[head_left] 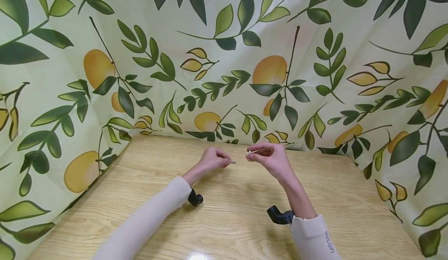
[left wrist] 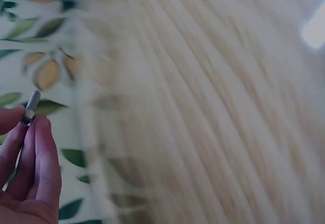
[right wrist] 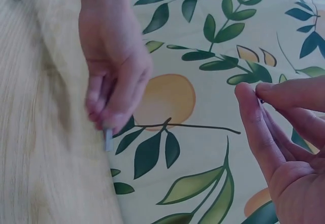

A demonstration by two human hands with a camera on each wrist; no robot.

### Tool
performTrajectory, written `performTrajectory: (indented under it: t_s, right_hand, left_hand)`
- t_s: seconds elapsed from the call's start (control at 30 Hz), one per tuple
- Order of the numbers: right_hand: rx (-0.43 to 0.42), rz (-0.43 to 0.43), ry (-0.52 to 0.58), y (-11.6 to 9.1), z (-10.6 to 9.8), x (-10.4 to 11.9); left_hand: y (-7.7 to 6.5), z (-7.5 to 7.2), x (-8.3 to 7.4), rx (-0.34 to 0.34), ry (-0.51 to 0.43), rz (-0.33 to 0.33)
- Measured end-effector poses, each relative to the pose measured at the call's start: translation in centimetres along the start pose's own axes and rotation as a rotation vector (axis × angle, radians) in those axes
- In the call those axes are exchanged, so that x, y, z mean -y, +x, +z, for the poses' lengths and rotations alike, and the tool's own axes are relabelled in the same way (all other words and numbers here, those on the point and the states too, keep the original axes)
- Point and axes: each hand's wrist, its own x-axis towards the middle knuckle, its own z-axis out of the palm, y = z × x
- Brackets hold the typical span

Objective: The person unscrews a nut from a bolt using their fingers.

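My left hand (head_left: 212,159) pinches a small silver bolt (left wrist: 32,103) between thumb and fingertips. The bolt's plain shank points out of the fingers, towards the other hand in the head view. In the right wrist view the same bolt (right wrist: 108,140) hangs blurred below the left fingertips. A short gap away, my right hand (head_left: 272,158) is raised above the table with a small silvery piece (head_left: 250,152) pinched between thumb and index finger. Fingers cover most of that piece, so I cannot tell its kind.
Both hands are over the far part of a light wooden table (head_left: 224,213). A cloth (head_left: 224,69) printed with leaves and orange fruit stands behind and at both sides. Black wrist camera mounts (head_left: 280,215) jut inward from the sleeves. A bright reflection lies at the near edge.
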Motion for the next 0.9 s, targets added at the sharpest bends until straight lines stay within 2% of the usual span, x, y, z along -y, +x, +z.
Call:
performTrajectory:
  t_s: [0.1, 0.17, 0.43, 0.67, 0.9]
  right_hand:
    - [-0.007, 0.009, 0.014, 0.1, -0.1, -0.2]
    - [-0.013, 0.007, 0.011, 0.1, -0.2, -0.3]
    - [-0.027, 0.0, -0.03, 0.2, -0.5, -0.4]
    - [0.009, -0.02, -0.091, 0.1, -0.4, -0.3]
    - [0.004, 0.005, -0.121, 0.3, -0.3, -0.2]
  left_hand:
    - [0.7, -0.1, 0.7, 0.03, 0.141, -0.003]
    - [1.1, -0.1, 1.1, 0.041, 0.197, 0.002]
    - [2.2, 0.2, 1.7, 0.056, 0.298, 0.014]
    - [2.6, 0.3, 1.9, 0.028, 0.464, 0.075]
    - [2.9, 0.4, 2.3, 0.014, 0.535, 0.113]
